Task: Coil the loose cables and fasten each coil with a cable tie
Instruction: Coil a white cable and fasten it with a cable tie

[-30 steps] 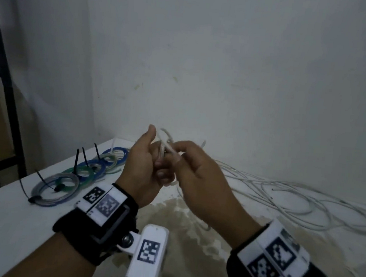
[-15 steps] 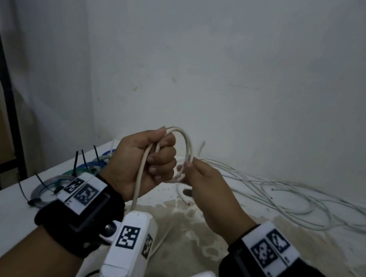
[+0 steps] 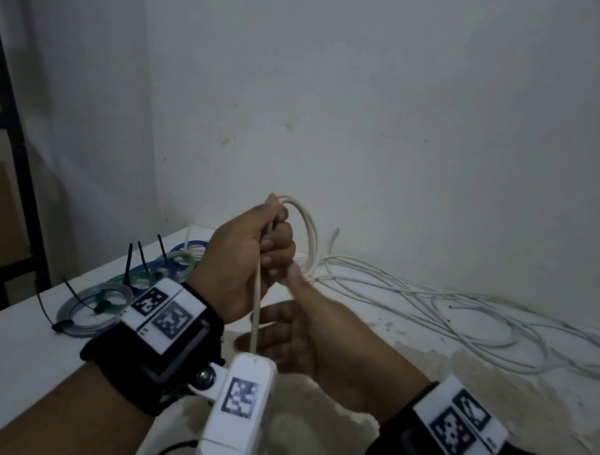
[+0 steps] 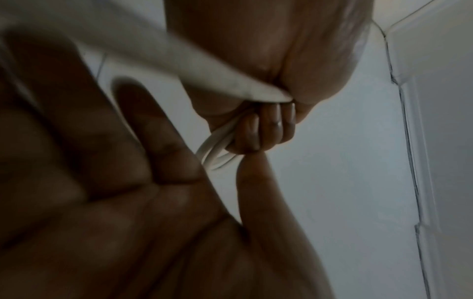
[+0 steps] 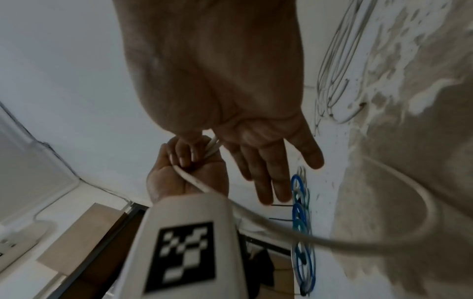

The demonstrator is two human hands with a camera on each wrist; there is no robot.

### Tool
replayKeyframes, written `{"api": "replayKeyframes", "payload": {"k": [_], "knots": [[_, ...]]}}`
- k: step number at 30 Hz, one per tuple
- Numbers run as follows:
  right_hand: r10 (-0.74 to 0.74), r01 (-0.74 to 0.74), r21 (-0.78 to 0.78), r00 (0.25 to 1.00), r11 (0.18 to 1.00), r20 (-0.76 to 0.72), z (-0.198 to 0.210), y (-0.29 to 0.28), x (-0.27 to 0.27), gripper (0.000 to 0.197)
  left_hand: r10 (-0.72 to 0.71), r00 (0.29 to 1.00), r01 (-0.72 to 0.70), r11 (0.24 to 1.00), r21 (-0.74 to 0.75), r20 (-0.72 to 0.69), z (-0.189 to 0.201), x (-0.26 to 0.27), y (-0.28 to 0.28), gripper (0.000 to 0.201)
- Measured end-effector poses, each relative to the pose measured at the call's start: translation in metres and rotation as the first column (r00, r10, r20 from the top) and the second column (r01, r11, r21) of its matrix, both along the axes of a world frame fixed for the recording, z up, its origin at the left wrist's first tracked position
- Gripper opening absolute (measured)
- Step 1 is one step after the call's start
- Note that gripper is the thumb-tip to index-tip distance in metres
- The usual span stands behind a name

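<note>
white table (image 3: 4, 353), left hand (image 3: 248, 255) fisted round white cable (image 3: 309, 228); right-wrist view: right hand (image 5: 258, 145) slack-fingered, holding nothing

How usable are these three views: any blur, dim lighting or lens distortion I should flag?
Head view: dim and flat but sharp enough; left hand gripping the white cable reads clearly. Left wrist view: dark, and the right hand and cable strand up close are smeared with blur. Right wrist view: brighter, strong wide-angle bending, open right hand fairly sharp, the near cable soft.
</note>
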State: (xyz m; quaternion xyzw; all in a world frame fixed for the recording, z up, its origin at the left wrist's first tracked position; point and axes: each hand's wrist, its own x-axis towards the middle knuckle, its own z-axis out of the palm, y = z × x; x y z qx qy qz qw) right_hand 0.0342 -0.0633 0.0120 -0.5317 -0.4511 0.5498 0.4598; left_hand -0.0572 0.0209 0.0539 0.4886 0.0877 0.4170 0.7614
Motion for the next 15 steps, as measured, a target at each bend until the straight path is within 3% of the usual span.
{"api": "replayKeyframes", "payload": {"k": [1,3,5,6,8,15], "knots": [[0.066,-0.066,0.004,0.998,0.998,-0.024,-0.002,-0.003,-0.003,0.079,0.003,1.000,-0.003,1.000,-0.003,0.006,0.001,-0.001,0.003,0.034],[0.101,-0.102,0.089,0.995,0.991,0.014,-0.005,-0.009,-0.007,0.063,-0.012,1.000,0.012,1.000,-0.025,0.024,0.004,-0.006,0.009,0.034],[0.073,-0.118,0.209,0.974,0.971,0.215,-0.006,-0.013,-0.008,0.038,-0.061,0.998,0.062,0.997,-0.042,0.025,0.006,-0.011,0.013,0.033],[0.053,-0.140,0.237,0.939,0.961,0.340,-0.007,-0.013,-0.008,0.035,-0.093,0.996,0.093,0.995,-0.041,0.018,0.007,-0.014,0.013,0.032],[0.037,-0.195,0.246,0.848,0.949,0.529,-0.009,-0.014,-0.008,0.039,-0.132,0.991,0.131,0.991,-0.029,-0.008,0.010,-0.018,0.014,0.031],[-0.060,-0.164,0.228,0.673,0.960,0.738,-0.015,-0.012,0.003,0.036,-0.073,0.983,0.071,0.997,-0.021,-0.166,0.007,-0.020,0.011,0.040]]}}
